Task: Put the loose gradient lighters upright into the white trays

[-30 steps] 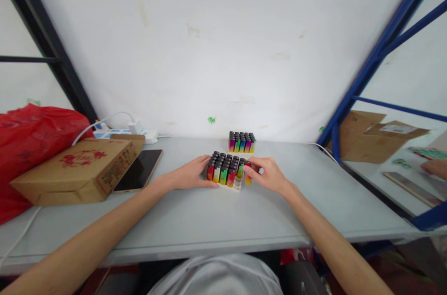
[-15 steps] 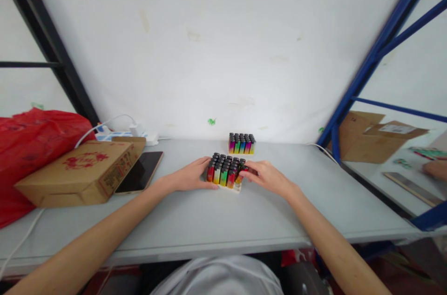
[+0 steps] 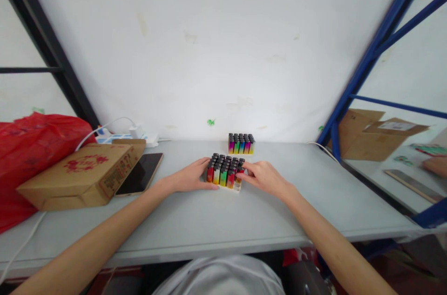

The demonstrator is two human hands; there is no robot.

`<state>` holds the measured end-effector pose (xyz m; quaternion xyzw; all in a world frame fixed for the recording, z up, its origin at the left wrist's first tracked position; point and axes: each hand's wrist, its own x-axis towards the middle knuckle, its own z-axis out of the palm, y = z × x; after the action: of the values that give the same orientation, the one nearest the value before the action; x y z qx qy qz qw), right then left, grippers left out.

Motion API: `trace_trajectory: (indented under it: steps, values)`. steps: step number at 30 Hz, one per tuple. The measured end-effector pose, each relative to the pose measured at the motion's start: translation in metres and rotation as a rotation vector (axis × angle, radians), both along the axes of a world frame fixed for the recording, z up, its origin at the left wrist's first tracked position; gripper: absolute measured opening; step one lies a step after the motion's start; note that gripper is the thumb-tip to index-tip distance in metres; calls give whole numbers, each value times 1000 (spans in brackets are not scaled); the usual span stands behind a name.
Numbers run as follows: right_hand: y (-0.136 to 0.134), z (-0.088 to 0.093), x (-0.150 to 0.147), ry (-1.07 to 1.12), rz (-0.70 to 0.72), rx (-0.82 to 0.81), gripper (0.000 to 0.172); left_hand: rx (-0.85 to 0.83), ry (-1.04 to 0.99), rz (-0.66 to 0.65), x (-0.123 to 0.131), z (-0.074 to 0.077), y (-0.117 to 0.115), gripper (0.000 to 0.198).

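A pale tray of upright lighters stands in the middle of the table. The lighters have black tops and coloured bodies in red, yellow and green. My left hand grips the tray's left side, thumb along the front and fingers reaching round behind. At the right front corner my right hand pinches a red lighter, partly covered by the fingers. Below it, part of the tray's corner shows bare. Behind stands a second block of lighters, purple, green and blue over yellow, touched by neither hand.
On the left lie a cardboard box, a dark phone, a red plastic bag and a power strip with a white cable. A blue metal frame rises at the right. Beyond it are an open carton and another person's hand.
My right hand has shifted slightly left with the red lighter, closer to the tray's front right corner. The left hand keeps its place on the tray. The view has tilted slightly.
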<state>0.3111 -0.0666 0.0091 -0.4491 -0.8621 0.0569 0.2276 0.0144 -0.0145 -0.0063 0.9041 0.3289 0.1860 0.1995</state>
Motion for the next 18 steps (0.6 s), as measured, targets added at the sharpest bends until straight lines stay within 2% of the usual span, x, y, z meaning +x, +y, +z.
trace_trajectory:
  steps: [3,9,13,18]
  values:
    - [2,-1,6,-59,-29,11,41,4,21,-14,0,1,0,83]
    - [0,-5,13,36,98,-163,60,84,32,38,4,0,-5,75]
    - [0,-8,11,40,93,-205,56,169,66,71,11,-6,-3,72]
    - [8,-13,15,-88,-111,-80,44,202,103,105,33,-11,10,65]
